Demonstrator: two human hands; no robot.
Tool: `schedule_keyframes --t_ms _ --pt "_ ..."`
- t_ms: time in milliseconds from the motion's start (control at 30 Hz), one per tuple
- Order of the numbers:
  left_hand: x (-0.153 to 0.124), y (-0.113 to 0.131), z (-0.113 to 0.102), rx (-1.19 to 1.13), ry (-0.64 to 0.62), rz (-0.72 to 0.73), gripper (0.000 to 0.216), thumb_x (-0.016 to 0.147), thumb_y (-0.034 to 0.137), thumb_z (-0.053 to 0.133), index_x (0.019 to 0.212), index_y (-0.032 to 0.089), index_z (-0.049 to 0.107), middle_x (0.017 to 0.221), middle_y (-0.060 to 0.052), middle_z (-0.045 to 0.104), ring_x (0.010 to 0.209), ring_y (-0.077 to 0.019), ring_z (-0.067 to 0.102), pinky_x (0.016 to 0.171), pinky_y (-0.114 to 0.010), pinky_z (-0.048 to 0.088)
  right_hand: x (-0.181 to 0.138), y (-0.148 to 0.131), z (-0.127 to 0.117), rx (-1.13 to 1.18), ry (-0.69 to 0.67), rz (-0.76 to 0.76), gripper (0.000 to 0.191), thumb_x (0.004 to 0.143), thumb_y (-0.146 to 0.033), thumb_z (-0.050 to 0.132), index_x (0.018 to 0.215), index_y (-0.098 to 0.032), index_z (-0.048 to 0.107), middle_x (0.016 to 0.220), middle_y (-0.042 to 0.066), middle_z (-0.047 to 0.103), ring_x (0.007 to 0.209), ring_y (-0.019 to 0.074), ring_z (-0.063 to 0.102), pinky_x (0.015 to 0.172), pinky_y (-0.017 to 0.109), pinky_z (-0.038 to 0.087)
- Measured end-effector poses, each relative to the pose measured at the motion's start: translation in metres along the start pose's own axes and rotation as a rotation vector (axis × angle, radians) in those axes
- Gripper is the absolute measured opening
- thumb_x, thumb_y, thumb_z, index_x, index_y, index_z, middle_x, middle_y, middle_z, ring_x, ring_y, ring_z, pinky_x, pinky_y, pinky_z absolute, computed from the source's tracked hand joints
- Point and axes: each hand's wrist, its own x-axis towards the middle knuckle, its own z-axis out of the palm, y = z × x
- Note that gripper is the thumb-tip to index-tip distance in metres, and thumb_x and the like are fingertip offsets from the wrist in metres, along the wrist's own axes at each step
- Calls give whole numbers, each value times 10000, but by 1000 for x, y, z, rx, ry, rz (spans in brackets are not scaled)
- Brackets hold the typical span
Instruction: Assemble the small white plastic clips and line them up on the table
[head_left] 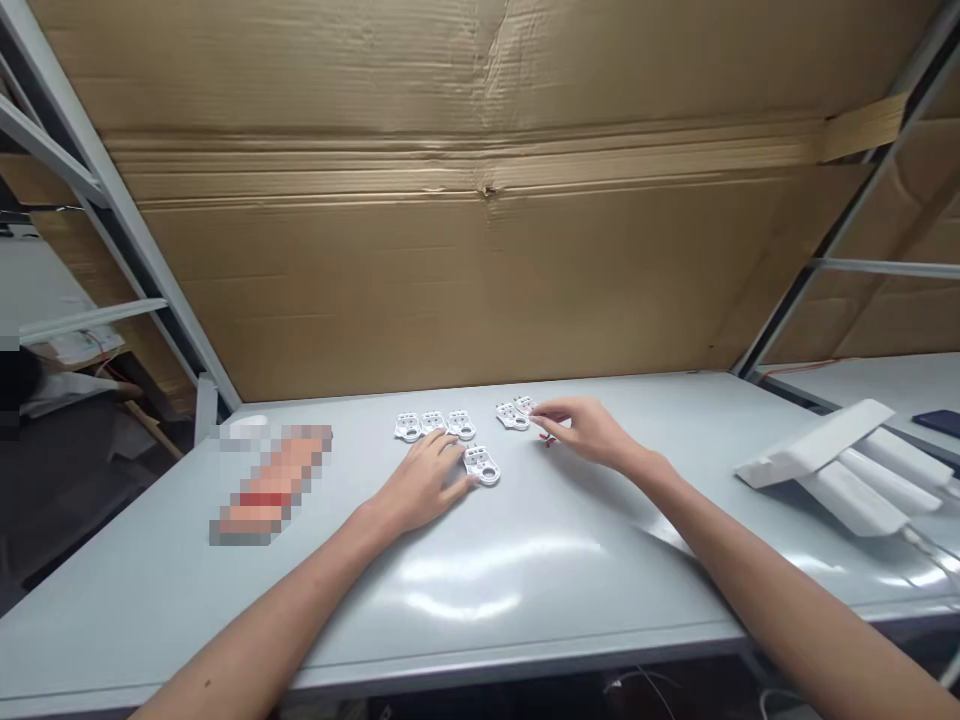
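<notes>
White plastic parts point(513, 415) touch the half-curled right hand point(589, 430); the open left hand point(424, 485) rests against another part point(481, 465).

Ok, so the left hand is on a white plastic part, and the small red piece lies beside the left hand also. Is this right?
Not quite: the small red piece lies beside the right hand, not the left hand, as the head view shows. The left hand is on the white part, as you said.

Cardboard sheet point(480, 260), metal rack frame point(112, 190), grey table point(135, 540)
</notes>
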Motion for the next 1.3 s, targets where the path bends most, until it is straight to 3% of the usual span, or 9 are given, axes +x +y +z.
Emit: schedule_keyframes --t_ms 267,400,567,667,767,833,967,1133,1300 --pt "0 -1 -1 43 13 -24 304 971 408 525 1120 166 633 1287 -128 604 1296 -325 460 1070 -498 410 2 20 1 -337 -63 -24 144 824 -273 585 845 -241 723 1022 53 729 927 246 664 796 338 486" --pt "0 0 -6 54 51 -33 308 986 408 488 1048 180 687 1238 -110 641 1244 -309 514 1050 -488 433 2 19 -3 -358 -91 -16 258 903 -377 514 828 -233 715 969 68 730 882 250 666 757 341 489" --pt "0 1 -9 39 43 0 351 1007 399 434 976 206 726 1196 -87 666 1227 -296 530 1043 -477 440 3 16 -1 -334 34 2 363 972 -383 395 909 -212 709 989 87 737 882 256 670 741 359 510" --pt "0 2 -9 16 19 36 354 1015 391 416 996 215 722 1184 -80 666 1209 -280 539 1040 -464 445 0 5 10 -257 13 -171 310 973 -365 437 1038 -216 701 1084 88 725 963 250 663 832 387 517" --pt "0 3 -8 -13 -3 55 370 1020 413 398 1068 209 702 1181 -90 659 1217 -283 526 1038 -472 444 -5 -13 26 -217 -102 -411 306 949 -360 523 1174 -219 676 1212 102 685 1118 260 617 960 426 483" --pt "-1 1 -7 -22 -13 59 394 1026 428 368 1129 213 682 1207 -95 646 1234 -285 511 1048 -482 434 -9 -25 36 -218 -191 -487 345 942 -368 549 1242 -232 651 1299 100 641 1170 258 597 984 424 476" --pt "-1 -7 -5 7 -26 4 473 1033 475 302 1250 207 625 1373 -112 559 1354 -298 415 1117 -505 353 -12 -35 44 -289 -270 -509 374 932 -361 578 1284 -249 633 1355 106 606 1184 275 598 986 444 480" --pt "0 -14 -8 27 -149 -121 578 1019 550 271 1437 198 462 1561 -112 341 1463 -302 243 1177 -509 235 -7 -22 44 -400 -183 -471 314 969 -310 505 1220 -225 673 1307 125 636 1139 278 630 950 449 511" --pt "2 -16 -9 6 -223 -136 601 1013 573 270 1498 233 368 1596 -91 256 1485 -317 159 1182 -559 146 -2 -8 54 -442 -69 -462 346 946 -136 458 1210 -199 671 1372 141 583 1293 295 516 1044 495 440"
